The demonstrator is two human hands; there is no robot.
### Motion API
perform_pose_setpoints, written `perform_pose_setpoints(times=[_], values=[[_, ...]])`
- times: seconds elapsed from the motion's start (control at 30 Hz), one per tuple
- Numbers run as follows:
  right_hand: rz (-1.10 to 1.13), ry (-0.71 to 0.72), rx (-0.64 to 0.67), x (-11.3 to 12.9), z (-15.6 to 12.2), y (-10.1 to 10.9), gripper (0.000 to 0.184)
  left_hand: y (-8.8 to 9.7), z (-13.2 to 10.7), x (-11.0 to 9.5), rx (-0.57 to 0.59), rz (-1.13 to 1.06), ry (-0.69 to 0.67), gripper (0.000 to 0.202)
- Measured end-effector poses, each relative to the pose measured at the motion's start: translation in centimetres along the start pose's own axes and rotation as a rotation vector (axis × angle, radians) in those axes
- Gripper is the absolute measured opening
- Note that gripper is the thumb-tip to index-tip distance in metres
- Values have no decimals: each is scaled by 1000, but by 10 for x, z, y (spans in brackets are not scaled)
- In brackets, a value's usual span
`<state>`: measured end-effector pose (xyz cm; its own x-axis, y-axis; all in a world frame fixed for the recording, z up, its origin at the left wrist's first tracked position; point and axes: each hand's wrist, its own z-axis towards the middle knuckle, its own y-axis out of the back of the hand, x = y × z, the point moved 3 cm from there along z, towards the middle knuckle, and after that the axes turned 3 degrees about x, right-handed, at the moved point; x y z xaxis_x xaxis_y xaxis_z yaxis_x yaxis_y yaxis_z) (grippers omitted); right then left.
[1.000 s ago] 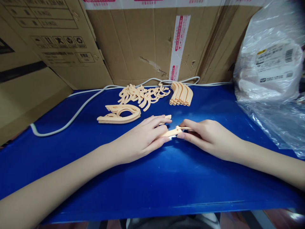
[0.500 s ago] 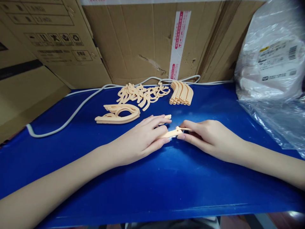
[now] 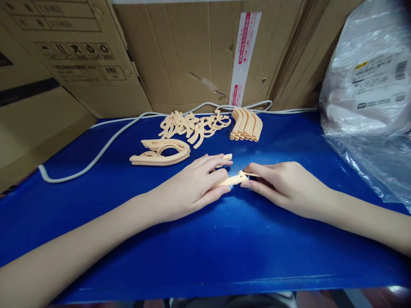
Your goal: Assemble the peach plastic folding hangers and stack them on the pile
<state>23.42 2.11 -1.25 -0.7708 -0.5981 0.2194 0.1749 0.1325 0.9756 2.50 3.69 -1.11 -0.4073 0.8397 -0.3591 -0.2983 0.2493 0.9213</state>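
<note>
My left hand lies over a peach plastic arm piece on the blue mat, fingers pressing it down. My right hand pinches the other end of that piece, with a thin peach part between thumb and forefinger. A second peach end sticks out past my left fingertips. Behind lie assembled folded peach hangers, a heap of peach hooks and a row of curved peach arms.
Cardboard boxes wall off the back and left. A white cable runs along the mat's far edge. A clear plastic bag of parts sits at the right.
Both hands hold nearly the same pose on the piece; only the camera view has shifted slightly.
</note>
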Motion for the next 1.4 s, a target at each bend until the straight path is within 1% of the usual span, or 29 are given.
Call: perform_pose_setpoints(times=[0.2,0.57,0.67,0.93,1.1,1.27,1.4], values=[[-8,9,-20,-1,-1,2,40,-1,2,0,-16,-17,-7,24],[-13,12,-16,-1,-2,4,41,-2,2,0,-4,34,-25,26],[-9,11,-15,-1,-3,5,39,-2,3,-1,4,42,-27,26],[-32,21,-34,0,-5,2,37,-5,4,-4,10,45,-20,27],[-59,45,-63,0,-6,2,40,-5,5,-3,-7,67,-42,25],[-34,39,-56,2,-6,3,46,-3,4,-3,6,76,-35,25],[-43,22,-61,2,-6,3,44,-3,3,-3,24,86,-16,25]])
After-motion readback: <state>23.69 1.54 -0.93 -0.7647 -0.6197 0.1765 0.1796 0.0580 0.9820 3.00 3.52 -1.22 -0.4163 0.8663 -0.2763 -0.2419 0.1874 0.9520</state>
